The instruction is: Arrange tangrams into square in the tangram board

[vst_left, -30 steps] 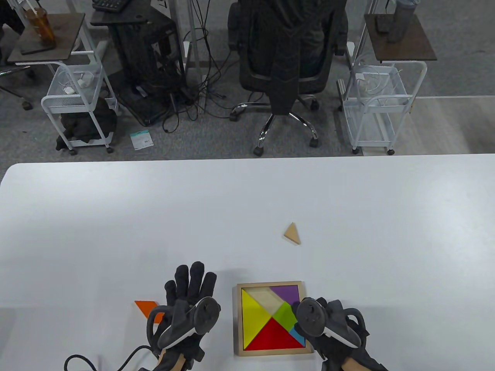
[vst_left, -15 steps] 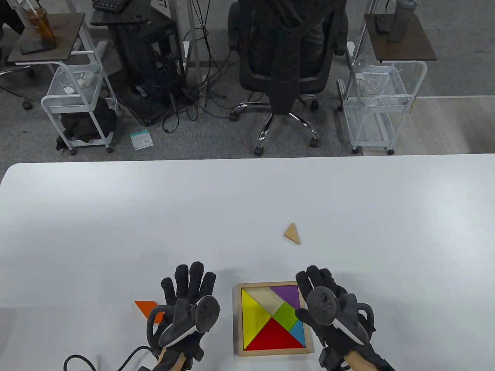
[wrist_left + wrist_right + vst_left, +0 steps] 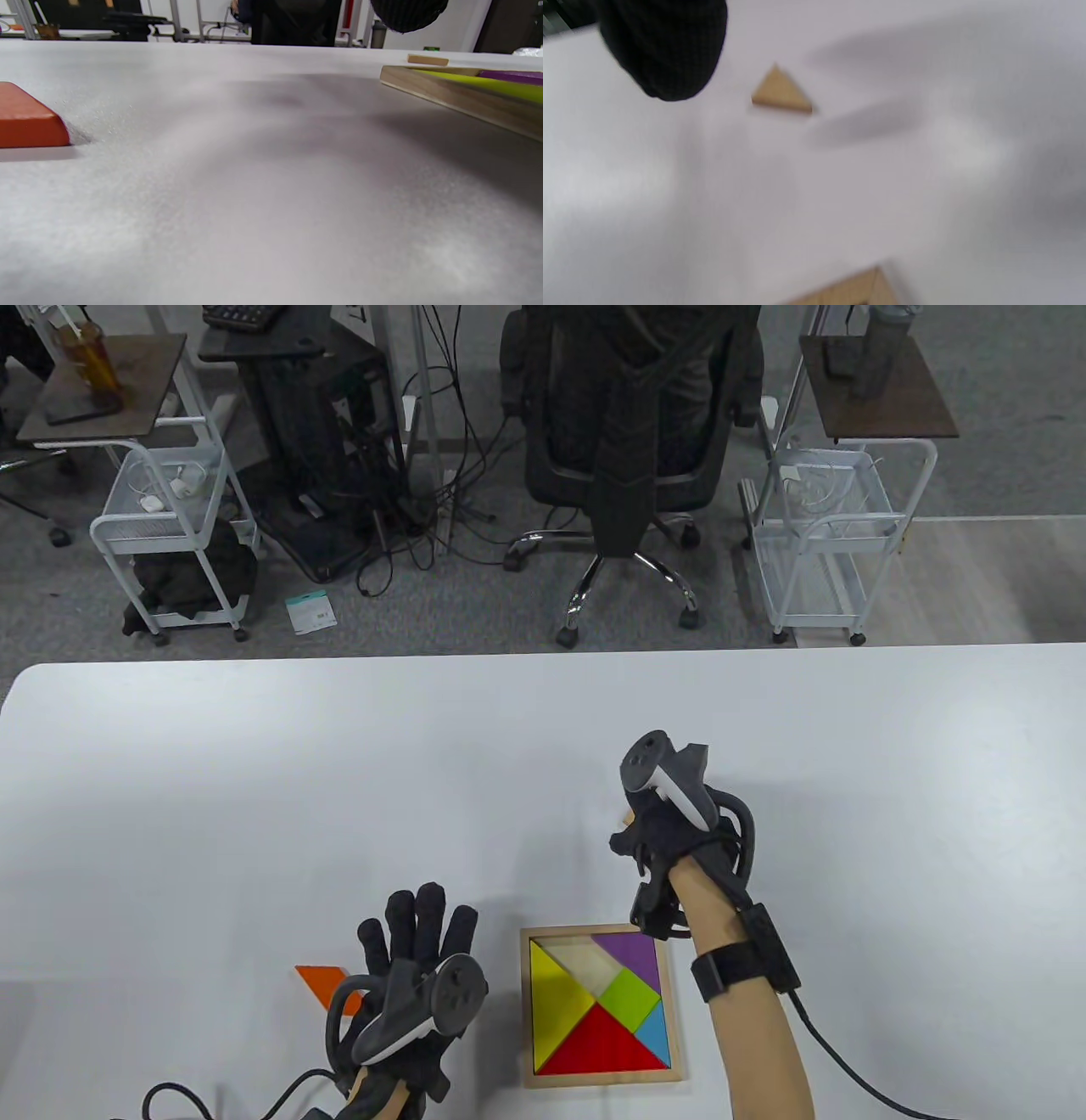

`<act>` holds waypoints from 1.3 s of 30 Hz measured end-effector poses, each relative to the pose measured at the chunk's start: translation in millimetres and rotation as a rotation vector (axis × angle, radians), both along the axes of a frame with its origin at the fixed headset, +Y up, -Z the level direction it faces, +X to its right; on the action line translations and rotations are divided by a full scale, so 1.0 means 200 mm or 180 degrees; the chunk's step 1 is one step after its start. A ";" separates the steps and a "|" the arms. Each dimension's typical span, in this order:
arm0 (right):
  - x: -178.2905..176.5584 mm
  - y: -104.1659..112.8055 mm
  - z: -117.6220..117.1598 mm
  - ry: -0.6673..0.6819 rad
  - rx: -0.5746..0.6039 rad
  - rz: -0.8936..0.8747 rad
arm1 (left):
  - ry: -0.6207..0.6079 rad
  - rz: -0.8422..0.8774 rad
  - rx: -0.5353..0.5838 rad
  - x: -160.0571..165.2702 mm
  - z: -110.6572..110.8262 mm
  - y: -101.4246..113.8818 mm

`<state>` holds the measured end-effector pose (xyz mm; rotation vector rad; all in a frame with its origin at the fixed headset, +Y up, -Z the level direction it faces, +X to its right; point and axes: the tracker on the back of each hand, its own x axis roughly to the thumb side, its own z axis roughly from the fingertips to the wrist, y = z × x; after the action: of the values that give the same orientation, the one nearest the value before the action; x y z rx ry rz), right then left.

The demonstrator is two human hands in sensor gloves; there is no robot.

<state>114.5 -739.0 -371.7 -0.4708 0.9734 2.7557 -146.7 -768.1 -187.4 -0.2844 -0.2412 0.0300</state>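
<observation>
The wooden tangram board lies near the table's front edge, holding yellow, red, green, blue and purple pieces beside a bare pale slot. My right hand hovers beyond the board, over the plain wooden triangle, which lies free on the table; only a sliver of the triangle shows in the table view. One gloved fingertip hangs near it, holding nothing. My left hand rests flat left of the board, fingers straight, partly covering the orange parallelogram.
The white table stretches wide behind and to both sides. In the left wrist view, the orange piece sits at the left and the board's rim at the right. Office chair and carts stand beyond the far edge.
My right hand left the board's right side and moved away from me to above the wooden triangle. The blue piece now lies uncovered in the board. The left hand stayed put.
</observation>
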 end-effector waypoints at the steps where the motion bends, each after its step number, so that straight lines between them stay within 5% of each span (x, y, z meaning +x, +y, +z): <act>1: 0.00 -0.05 -0.02 -0.0088 -0.0132 -0.0018 | -0.0022 -0.0025 -0.0011 0.00 0.00 -0.01; 5: 0.02 -0.17 -0.07 -0.0206 -0.0124 0.0178 | -0.0059 -0.0072 -0.0044 0.02 -0.01 -0.01; 13: 0.04 -0.25 -0.11 -0.0289 -0.0103 0.0249 | -0.0076 -0.0057 -0.0053 0.02 -0.01 -0.02; 24: 0.03 -0.25 -0.11 -0.0277 0.0008 0.0246 | -0.0081 -0.0072 -0.0080 0.03 0.00 -0.02; 39: 0.00 -0.23 -0.09 -0.0307 0.0641 0.0645 | -0.0098 -0.0060 -0.0084 0.04 0.01 -0.03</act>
<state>113.9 -785.7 -389.0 -0.6949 0.6497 2.9360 -139.3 -773.2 -185.8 -0.3137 -0.2688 0.0102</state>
